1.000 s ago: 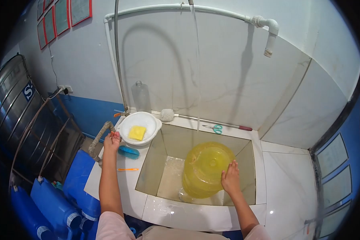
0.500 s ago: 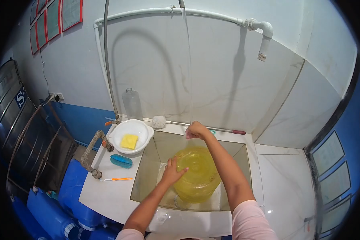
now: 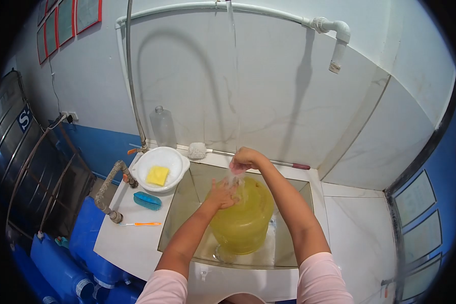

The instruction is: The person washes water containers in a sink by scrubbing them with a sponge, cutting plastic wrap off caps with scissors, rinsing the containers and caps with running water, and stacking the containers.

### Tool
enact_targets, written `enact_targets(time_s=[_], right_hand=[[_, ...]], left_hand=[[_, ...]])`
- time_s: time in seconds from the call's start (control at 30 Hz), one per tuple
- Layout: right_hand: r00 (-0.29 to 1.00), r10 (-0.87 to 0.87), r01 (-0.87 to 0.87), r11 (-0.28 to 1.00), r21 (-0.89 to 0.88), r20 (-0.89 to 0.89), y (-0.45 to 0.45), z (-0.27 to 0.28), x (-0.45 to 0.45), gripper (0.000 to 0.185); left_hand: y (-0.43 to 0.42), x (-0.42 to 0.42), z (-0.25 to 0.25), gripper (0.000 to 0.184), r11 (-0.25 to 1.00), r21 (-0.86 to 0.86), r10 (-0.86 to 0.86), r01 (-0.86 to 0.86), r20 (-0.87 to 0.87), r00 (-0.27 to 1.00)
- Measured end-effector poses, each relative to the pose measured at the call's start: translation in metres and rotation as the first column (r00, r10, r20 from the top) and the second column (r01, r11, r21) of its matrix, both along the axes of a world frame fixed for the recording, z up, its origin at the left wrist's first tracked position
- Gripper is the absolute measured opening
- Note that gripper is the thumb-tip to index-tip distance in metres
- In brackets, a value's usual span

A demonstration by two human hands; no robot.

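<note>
A large, translucent yellow round container (image 3: 243,223) stands in the sink (image 3: 294,228). My left hand (image 3: 223,194) lies on the container's upper left side, fingers spread, with water splashing over them. Just above it, my right hand (image 3: 245,159) is closed around something pinkish that I cannot make out, at the container's far edge. A thin stream of water (image 3: 235,86) falls from a spout at the top of the view onto the right hand, and runs down to the left hand.
Left of the sink sit a white basin (image 3: 178,161) with a yellow sponge (image 3: 157,176), a blue brush (image 3: 147,200) and an orange-handled toothbrush (image 3: 147,224). Behind the sink lie a long-handled brush (image 3: 197,151) and a clear bottle (image 3: 163,126). Blue jugs (image 3: 61,266) stand lower left.
My left hand has moved up the container, under the falling water. The container has tilted, so more of its side shows. My right hand stays near the stream.
</note>
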State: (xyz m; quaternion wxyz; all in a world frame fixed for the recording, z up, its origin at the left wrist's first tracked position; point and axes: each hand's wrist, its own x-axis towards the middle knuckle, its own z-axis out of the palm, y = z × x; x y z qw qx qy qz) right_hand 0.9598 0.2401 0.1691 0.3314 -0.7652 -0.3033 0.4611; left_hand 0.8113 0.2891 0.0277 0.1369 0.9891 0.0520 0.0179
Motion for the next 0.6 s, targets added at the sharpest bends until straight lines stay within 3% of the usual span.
enact_targets(time_s=[0.03,0.07,0.1,0.13,0.2,0.23,0.27,0.3,0.33,0.4,0.43,0.5,0.53,0.6], right_hand=[[1.0,0.011,-0.012,1.0,0.023,0.029,0.0,0.001,-0.001,0.018],[1.0,0.009,-0.01,1.0,0.024,0.022,-0.002,0.0,-0.003,0.018],[1.0,-0.006,0.005,1.0,0.028,0.027,-0.001,0.003,-0.004,0.019],[0.999,-0.019,0.018,0.999,0.029,0.034,-0.001,0.006,-0.004,0.021],[0.996,0.025,-0.026,1.0,0.015,0.086,0.001,0.006,0.003,0.02],[0.989,0.068,-0.068,0.998,-0.003,0.135,0.0,0.003,0.004,0.02],[0.989,0.07,-0.07,0.998,-0.006,0.13,-0.002,0.002,0.001,0.02],[0.991,0.046,-0.049,0.999,0.014,0.128,-0.003,0.005,-0.002,0.018],[0.992,0.02,-0.025,0.999,0.037,0.126,-0.004,0.009,-0.004,0.017],[0.987,0.039,-0.047,0.998,0.047,0.159,-0.004,0.01,-0.005,0.018],[0.98,0.061,-0.073,0.996,0.056,0.191,-0.003,0.009,-0.005,0.018],[0.981,0.055,-0.068,0.996,0.062,0.185,-0.005,0.011,-0.005,0.017],[0.981,0.052,-0.065,0.996,0.068,0.188,-0.006,0.012,-0.005,0.018],[0.985,0.022,-0.036,0.996,0.076,0.171,-0.005,0.008,0.0,0.018]], left_hand=[[-0.006,0.005,-0.002,0.077,1.0,0.002,-0.004,0.004,-0.002,1.0],[-0.023,0.004,0.009,0.077,0.928,-0.089,0.35,-0.363,-0.13,0.928],[-0.031,0.006,0.016,0.076,0.718,-0.126,0.64,-0.685,-0.269,0.72],[-0.034,0.005,0.021,0.076,0.716,-0.126,0.642,-0.686,-0.267,0.719],[-0.039,0.003,0.018,0.079,0.889,-0.106,0.419,-0.446,-0.206,0.884],[-0.031,0.002,0.01,0.079,0.888,-0.109,0.419,-0.448,-0.213,0.883],[-0.013,0.002,-0.005,0.078,0.972,-0.137,0.18,-0.189,-0.079,0.981],[-0.005,0.001,-0.002,0.077,0.989,-0.126,-0.076,0.084,0.063,0.995],[-0.004,0.003,0.0,0.077,0.989,-0.122,-0.077,0.085,0.065,0.995],[-0.015,-0.003,0.021,0.075,0.972,0.056,0.229,-0.227,-0.038,0.973],[-0.024,0.0,0.023,0.075,0.973,0.056,0.226,-0.223,-0.044,0.973],[-0.044,0.009,0.015,0.074,0.721,-0.091,0.663,-0.687,-0.199,0.722],[-0.044,0.009,0.012,0.074,0.722,-0.091,0.66,-0.686,-0.206,0.723],[-0.036,0.012,0.0,0.079,0.955,0.022,0.295,-0.294,-0.123,0.948]])
